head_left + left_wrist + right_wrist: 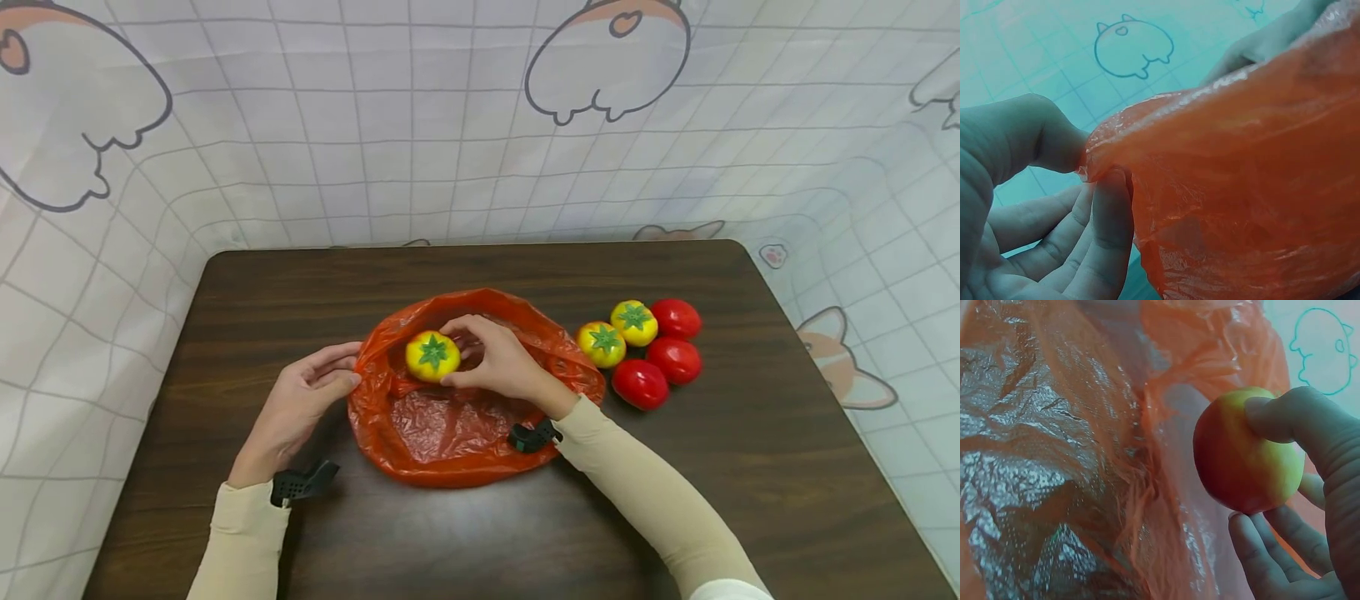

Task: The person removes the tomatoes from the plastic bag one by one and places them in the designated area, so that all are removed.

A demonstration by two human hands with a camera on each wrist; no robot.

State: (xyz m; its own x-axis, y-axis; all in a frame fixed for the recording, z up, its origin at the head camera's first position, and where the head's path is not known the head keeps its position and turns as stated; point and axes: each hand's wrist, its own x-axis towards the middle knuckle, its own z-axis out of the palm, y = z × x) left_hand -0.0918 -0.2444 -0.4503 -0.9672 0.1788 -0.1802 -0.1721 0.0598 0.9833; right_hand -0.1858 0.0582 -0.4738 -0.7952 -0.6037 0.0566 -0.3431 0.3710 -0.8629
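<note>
My right hand [501, 363] has its fingers [1285, 419] curled round a tomato [432, 356] over the open bag [450, 425]; my left hand [300, 400] pinches the bag's rim on the bench [480, 517].

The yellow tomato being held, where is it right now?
In the head view the yellow tomato sits mid-table in the right hand, over the open orange bag, whose left rim the left hand pinches.
</note>
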